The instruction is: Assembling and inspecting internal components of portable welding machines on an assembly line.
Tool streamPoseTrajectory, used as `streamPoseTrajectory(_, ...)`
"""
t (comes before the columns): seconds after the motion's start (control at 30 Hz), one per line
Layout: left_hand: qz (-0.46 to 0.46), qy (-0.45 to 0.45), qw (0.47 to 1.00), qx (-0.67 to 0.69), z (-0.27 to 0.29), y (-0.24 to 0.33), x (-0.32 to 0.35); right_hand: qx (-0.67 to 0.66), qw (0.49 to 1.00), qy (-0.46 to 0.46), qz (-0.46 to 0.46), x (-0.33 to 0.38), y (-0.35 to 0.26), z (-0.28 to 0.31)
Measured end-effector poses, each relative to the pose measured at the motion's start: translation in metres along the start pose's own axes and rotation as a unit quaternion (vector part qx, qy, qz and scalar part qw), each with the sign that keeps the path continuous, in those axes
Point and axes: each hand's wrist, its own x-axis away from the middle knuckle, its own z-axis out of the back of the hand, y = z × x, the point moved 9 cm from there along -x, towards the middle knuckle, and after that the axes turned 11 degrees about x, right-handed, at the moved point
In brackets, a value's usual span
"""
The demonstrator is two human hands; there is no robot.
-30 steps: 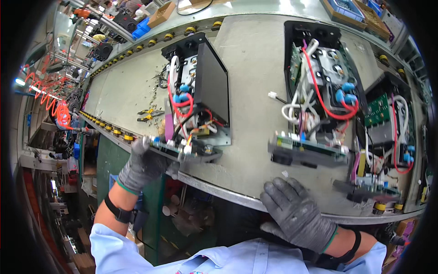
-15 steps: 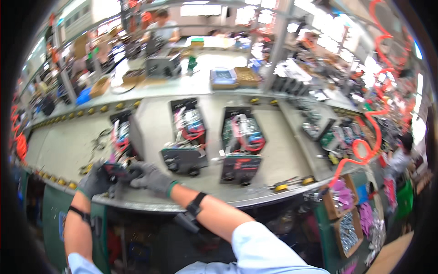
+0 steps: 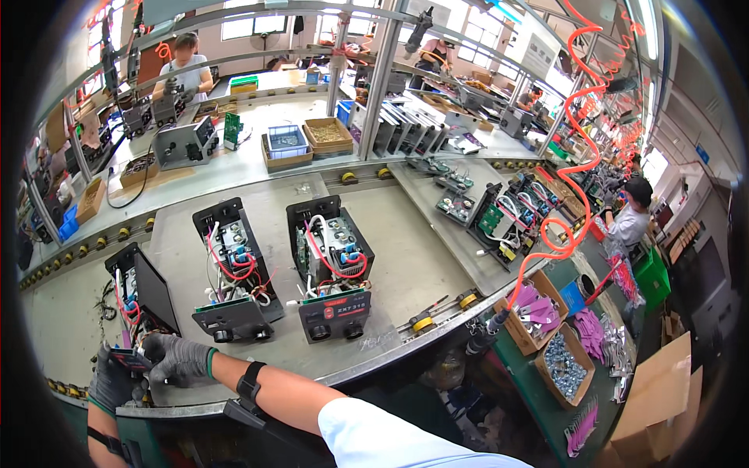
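At the lower left, my left hand (image 3: 109, 381), in a grey glove, is closed on the small dark front panel (image 3: 130, 359) of the leftmost welding machine (image 3: 143, 295). My right hand (image 3: 179, 360), gloved too, has its fingers curled at the panel's right edge; what lies between them is hidden. Behind the hands, this machine's black housing stands partly open, with red and white wires inside. To the right stand two similar open machines, a middle one (image 3: 234, 269) and a right one (image 3: 331, 269), with dark front panels, knobs and exposed wiring.
A roller conveyor (image 3: 421, 321) runs under the metal plates. A coiled orange air hose (image 3: 558, 242) hangs at the right, above a box of purple parts (image 3: 538, 316) and a box of metal fasteners (image 3: 563, 366). Circuit boards (image 3: 511, 210) stand farther back. Co-workers (image 3: 185, 70) work beyond.
My view has swung right and sharpened, so the machines and both hands sit farther left and lower in the picture. Both hands stay at the leftmost machine's front panel.
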Motion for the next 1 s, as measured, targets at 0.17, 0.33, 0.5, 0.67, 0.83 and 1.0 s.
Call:
streamPoseTrajectory(0.17, -0.005, 0.038, 0.999, 0.027, 0.020, -0.005, -0.002, -0.045, 0.999, -0.017, 0.000, 0.005, -0.007, -0.017)
streamPoseTrajectory(0.33, -0.037, 0.019, 0.999, 0.018, 0.008, -0.002, 0.008, -0.060, 0.998, 0.006, 0.002, 0.010, -0.002, -0.015)
streamPoseTrajectory(0.5, -0.057, 0.007, 0.998, -0.001, -0.015, 0.003, 0.014, 0.115, 0.990, 0.081, -0.004, 0.017, -0.017, -0.006)
streamPoseTrajectory(0.67, -0.052, 0.027, 0.998, -0.005, -0.026, -0.002, 0.011, 0.259, 0.951, 0.169, -0.024, 0.039, -0.040, -0.005)
streamPoseTrajectory(0.83, -0.023, 0.070, 0.997, 0.024, -0.015, -0.007, 0.011, 0.204, 0.954, 0.219, 0.007, 0.014, -0.036, -0.024)
streamPoseTrajectory(1.0, -0.050, 0.100, 0.994, 0.016, -0.007, -0.004, 0.011, 0.300, 0.894, 0.332, 0.007, 0.001, -0.023, -0.015)
